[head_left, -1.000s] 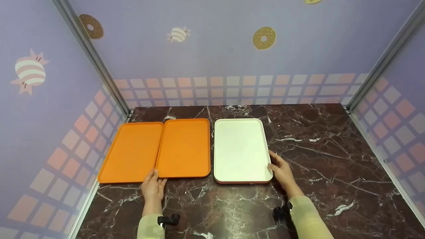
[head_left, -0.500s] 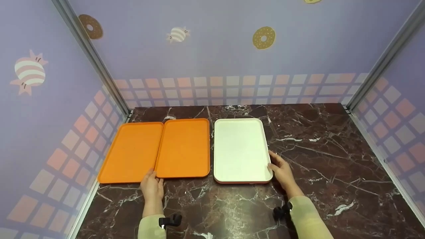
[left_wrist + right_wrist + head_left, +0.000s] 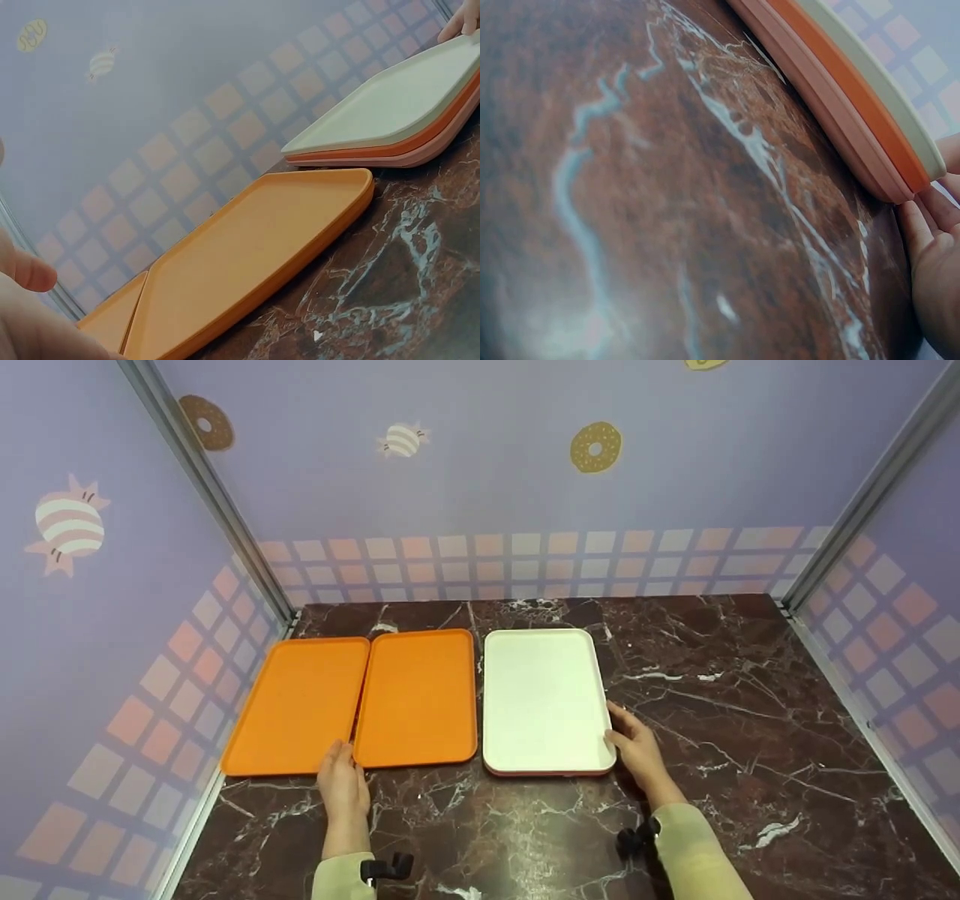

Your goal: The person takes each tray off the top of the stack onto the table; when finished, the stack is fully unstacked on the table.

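Note:
Two orange trays lie side by side, the left orange tray [image 3: 296, 705] and the right orange tray [image 3: 416, 701]; the right one shows a doubled edge in the left wrist view. My left hand [image 3: 343, 781] is at their near corners by the seam, its fingers fairly straight and its thumb apart in the left wrist view. To the right is a stack of trays [image 3: 547, 701], white on top, with orange and pink rims [image 3: 840, 112] below. My right hand [image 3: 637, 746] grips the stack's right edge, thumb over the top rim and fingers at the side and underneath.
The dark red marbled tabletop [image 3: 742, 720] extends to the right and in front of the trays. Purple patterned panels [image 3: 480, 472] enclose the back and both sides, with grey metal posts [image 3: 217, 502] at the corners.
The right orange tray has turned slightly, its near edge coming a little toward me, and its near corner stands slightly off the left tray. Both hands stay almost where they were.

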`<state>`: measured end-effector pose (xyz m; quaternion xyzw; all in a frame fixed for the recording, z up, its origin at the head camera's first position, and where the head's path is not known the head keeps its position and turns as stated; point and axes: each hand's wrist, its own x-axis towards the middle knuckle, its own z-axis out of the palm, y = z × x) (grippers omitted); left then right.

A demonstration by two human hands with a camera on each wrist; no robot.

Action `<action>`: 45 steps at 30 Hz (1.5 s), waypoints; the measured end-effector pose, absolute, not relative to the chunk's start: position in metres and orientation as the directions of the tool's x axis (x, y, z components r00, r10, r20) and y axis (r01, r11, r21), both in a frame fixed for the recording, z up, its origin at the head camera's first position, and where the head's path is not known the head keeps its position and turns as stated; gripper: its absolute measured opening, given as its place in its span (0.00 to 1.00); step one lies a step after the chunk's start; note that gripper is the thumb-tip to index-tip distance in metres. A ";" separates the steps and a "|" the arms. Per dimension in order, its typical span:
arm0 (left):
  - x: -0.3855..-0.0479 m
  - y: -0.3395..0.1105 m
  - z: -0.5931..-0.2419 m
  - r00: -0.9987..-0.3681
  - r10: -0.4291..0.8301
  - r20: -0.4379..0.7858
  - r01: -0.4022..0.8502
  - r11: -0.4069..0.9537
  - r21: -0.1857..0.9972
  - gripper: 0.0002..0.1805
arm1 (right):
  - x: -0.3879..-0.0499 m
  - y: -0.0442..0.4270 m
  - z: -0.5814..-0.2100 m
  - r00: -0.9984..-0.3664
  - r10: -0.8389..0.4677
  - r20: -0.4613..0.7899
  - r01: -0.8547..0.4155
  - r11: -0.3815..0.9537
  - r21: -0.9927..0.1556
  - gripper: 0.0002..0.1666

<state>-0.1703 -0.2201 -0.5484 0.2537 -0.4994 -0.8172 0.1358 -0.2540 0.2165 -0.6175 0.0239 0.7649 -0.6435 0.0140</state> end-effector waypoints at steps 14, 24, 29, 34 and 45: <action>-0.180 -0.191 -0.553 -0.813 -0.560 -0.157 0.046 -0.332 0.942 0.32 | -0.253 0.217 -0.616 -0.998 0.009 -0.056 0.056 0.161 -0.985 0.35; -0.195 -0.166 -0.567 -0.894 -0.446 -0.042 0.053 -0.197 0.979 0.31 | -0.253 0.217 -0.615 -0.998 0.007 -0.060 0.061 0.165 -0.984 0.35; -0.203 -0.151 -0.575 -0.937 -0.345 0.051 0.079 -0.066 0.995 0.31 | -0.254 0.217 -0.616 -0.998 0.010 -0.058 0.059 0.152 -0.987 0.35; -0.208 -0.138 -0.586 -0.971 -0.176 0.159 0.117 0.227 0.967 0.28 | -0.253 0.217 -0.618 -0.998 0.015 -0.054 0.055 0.157 -0.986 0.35; -0.208 -0.128 -0.591 -0.983 0.183 0.013 0.106 0.511 0.853 0.48 | -0.254 0.217 -0.617 -0.997 0.014 -0.074 0.075 0.153 -0.985 0.35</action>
